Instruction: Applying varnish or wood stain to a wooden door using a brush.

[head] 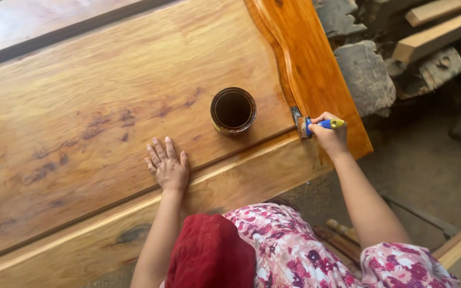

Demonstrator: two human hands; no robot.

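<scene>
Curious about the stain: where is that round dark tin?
The round dark tin stands on the wooden slab, centre of the head view, between the flat left hand and the blue-handled brush.

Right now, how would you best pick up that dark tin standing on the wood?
Probably by the round side wall of the tin, from above with fingers around it. It stands upright and open, with dark liquid inside, so keep it level.

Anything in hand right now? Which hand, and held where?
Right hand holds a paintbrush by its blue and yellow handle. Left hand holds nothing, lying flat on the wooden slab.
</scene>
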